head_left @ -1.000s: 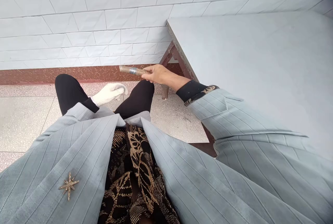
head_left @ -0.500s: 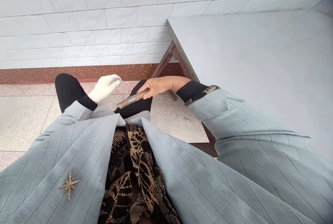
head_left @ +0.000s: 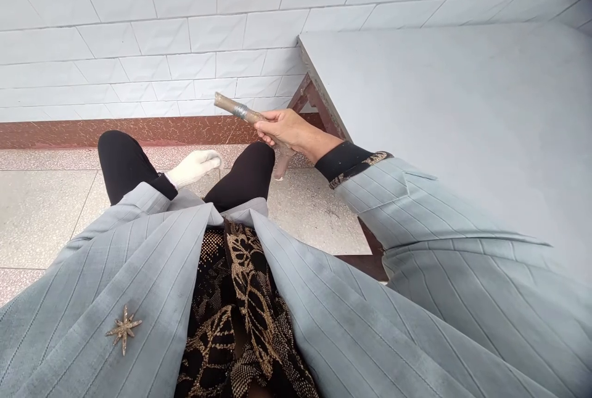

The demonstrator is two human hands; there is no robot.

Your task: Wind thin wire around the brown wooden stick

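My right hand [head_left: 284,129] is bare and wrapped round a brown wooden stick [head_left: 226,103]. A silvery band is wound round the stick, and its far end points left and slightly up. A second brownish piece [head_left: 282,166] sticks out below my right hand, blurred; it looks joined to the stick, but the joint is hidden. My left hand [head_left: 197,166], in a white knitted glove, is held low between my knees. Its fingers are closed together, and a faint thin thing seems to hang from the fingertips, too small to name.
To the right is a pale grey table [head_left: 439,114] with brown legs [head_left: 303,92]. A white tiled wall [head_left: 180,34] with a red-brown skirting [head_left: 60,132] runs ahead. Speckled floor tiles [head_left: 41,219] lie below. My black-trousered knees [head_left: 127,160] are bent in front.
My right hand has raised and swung the stick, so its end now points up-left instead of down-left. My left hand has moved slightly down and to the right.
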